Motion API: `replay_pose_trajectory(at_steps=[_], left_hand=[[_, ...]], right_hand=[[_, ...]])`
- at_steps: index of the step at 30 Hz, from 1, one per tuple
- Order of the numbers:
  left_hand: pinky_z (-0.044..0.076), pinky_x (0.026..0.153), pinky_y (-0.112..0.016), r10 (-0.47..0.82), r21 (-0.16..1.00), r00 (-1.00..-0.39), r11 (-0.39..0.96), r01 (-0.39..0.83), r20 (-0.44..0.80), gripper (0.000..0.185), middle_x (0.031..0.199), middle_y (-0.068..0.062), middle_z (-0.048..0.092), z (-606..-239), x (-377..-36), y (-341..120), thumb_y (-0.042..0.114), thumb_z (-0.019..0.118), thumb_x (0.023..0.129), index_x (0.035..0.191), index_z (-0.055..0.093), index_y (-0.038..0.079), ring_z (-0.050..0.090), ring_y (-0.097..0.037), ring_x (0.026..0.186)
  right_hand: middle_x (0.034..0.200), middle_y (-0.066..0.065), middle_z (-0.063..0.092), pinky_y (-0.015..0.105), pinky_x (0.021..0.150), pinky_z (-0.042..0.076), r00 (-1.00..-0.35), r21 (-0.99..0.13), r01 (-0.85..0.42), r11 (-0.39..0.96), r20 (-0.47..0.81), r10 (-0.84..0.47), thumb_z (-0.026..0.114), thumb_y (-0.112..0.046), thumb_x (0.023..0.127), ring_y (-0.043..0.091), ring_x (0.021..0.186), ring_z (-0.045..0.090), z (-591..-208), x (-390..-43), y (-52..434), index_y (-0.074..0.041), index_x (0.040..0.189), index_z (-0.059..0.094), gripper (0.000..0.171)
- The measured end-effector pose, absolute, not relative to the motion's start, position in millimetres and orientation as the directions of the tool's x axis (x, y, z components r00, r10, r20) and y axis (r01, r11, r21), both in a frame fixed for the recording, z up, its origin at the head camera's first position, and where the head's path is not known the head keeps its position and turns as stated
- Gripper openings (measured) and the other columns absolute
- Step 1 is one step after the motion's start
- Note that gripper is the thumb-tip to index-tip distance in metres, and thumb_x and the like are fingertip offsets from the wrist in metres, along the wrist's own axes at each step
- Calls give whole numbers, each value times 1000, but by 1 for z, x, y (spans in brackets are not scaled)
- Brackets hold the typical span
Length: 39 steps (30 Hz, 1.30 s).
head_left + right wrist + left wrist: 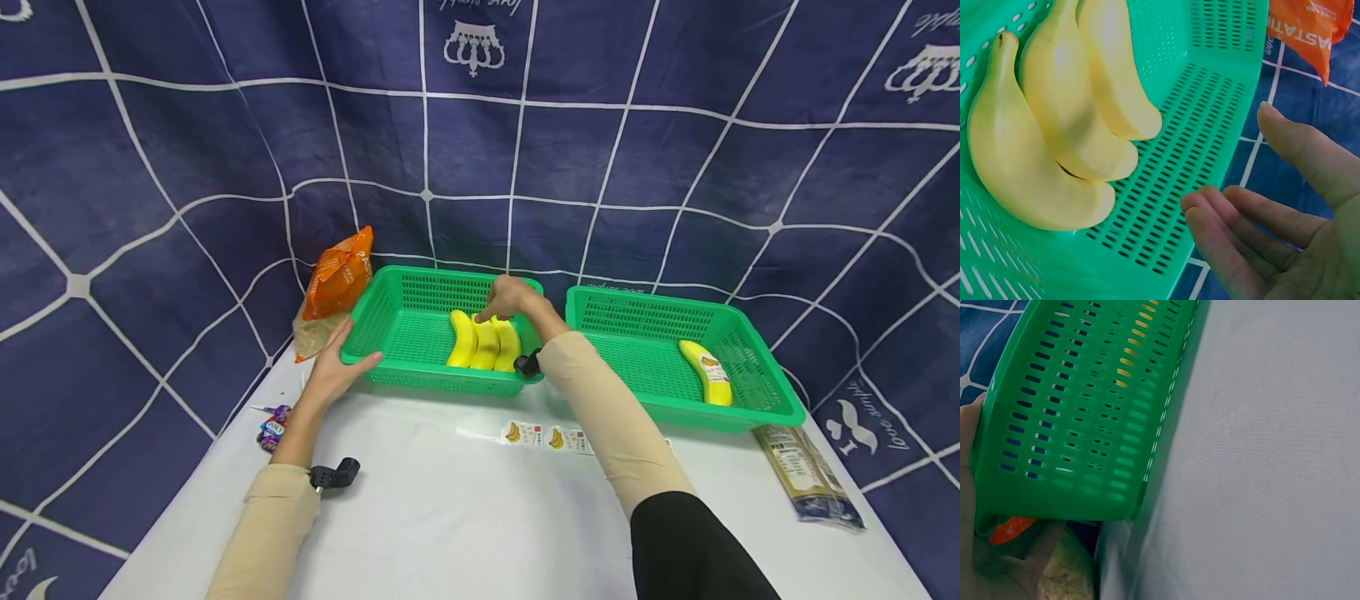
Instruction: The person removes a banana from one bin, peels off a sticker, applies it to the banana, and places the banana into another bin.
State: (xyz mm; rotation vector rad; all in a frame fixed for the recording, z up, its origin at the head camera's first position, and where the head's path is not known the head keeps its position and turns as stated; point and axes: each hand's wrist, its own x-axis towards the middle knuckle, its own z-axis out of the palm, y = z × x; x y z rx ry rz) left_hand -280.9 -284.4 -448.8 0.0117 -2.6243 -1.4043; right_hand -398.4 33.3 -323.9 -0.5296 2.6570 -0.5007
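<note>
My left hand (332, 375) rests at the near left corner of a green plastic basket (416, 333), its thumb along the front rim and its fingers along the left side. Three yellow bananas (486, 342) lie side by side in the right half of this basket. Over the far right part of it hovers my right hand (510, 297). In the right wrist view, its slightly bent fingers (1222, 250) hold nothing and stand apart from the bananas (1035, 150). A second green basket (630, 358), to the right, contains one banana (690, 353) bearing a sticker (713, 368).
On the table (450, 517), a strip of banana stickers (523, 433) lies before the baskets. An orange-topped bag (341, 279) leans behind the left basket. Wrapped sweets (273, 430) lie at the left, and a flat packet (806, 475) at the right. A blue checked cloth (570, 150) hangs behind.
</note>
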Motion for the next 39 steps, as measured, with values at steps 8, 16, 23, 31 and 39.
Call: replay_pose_trajectory(at_steps=[8,16,23,31,39], left_hand=[[14,120,-62,-87,844,-984,530,85,153,97,166,-6,9,-451,-281,-284,40,74,84,157,15,12,9,-36,152],[14,120,-60,-82,848,-985,523,87,151,97,166,-4,9,-453,-283,-285,39,74,85,157,15,15,8,-35,152],[14,120,-60,-91,850,-985,520,81,150,96,166,-3,10,-452,-282,-283,39,74,85,157,16,16,8,-34,152],[14,121,-59,-102,851,-983,519,79,153,96,166,-3,11,-450,-282,-281,38,75,84,157,17,15,9,-34,152],[15,121,-59,-107,841,-981,535,80,162,96,165,-4,12,-452,-281,-281,39,75,84,157,18,16,11,-34,152]], right_hand=[[118,11,71,35,90,56,-848,-401,-294,868,-309,-430,76,-38,84,23,96,72,-330,-404,26,-4,118,70,48],[127,12,66,36,93,56,-841,-433,-243,868,-353,-411,76,-35,84,28,105,69,-336,-411,20,-3,119,69,48],[118,16,69,39,95,55,-838,-446,-218,868,-370,-400,77,-33,84,32,107,67,-343,-421,15,-2,112,70,42],[91,8,60,36,90,57,-854,-460,-162,873,-378,-357,80,-30,81,32,101,68,-353,-431,5,-5,92,61,33],[96,7,57,33,88,58,-864,-454,-138,880,-379,-331,80,-29,81,29,99,67,-364,-438,-4,-4,103,57,40]])
